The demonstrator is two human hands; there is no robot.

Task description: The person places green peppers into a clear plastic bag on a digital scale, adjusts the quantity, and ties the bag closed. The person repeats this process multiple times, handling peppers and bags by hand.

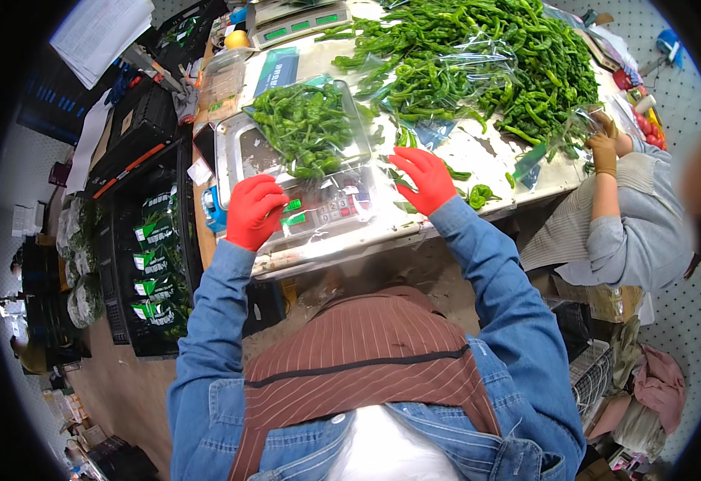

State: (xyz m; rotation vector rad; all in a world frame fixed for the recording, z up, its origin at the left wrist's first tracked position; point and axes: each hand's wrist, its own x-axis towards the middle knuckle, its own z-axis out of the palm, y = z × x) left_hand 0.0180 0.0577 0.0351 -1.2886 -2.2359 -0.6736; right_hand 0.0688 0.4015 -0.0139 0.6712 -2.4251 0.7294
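A clear plastic bag of green peppers (308, 126) lies on the weighing pan (230, 162) of a digital scale. Its see-through end drapes over the keypad (341, 207) and the green-lit displays. My left hand (254, 210), in a red glove, is at the scale's front left with fingers curled. Whether it pinches the bag's film cannot be made out. My right hand (423, 180), gloved in red too, hovers right of the scale with fingers apart and nothing in them. A few loose peppers (479, 196) lie beside it on the table.
A large heap of green peppers (536, 66) covers the table's far right, with plastic bags on it. At the right, a co-worker's gloved hands (603, 144) hold a bag. Black crates (149, 252) with packed greens stand left. Another scale (299, 24) sits at the back.
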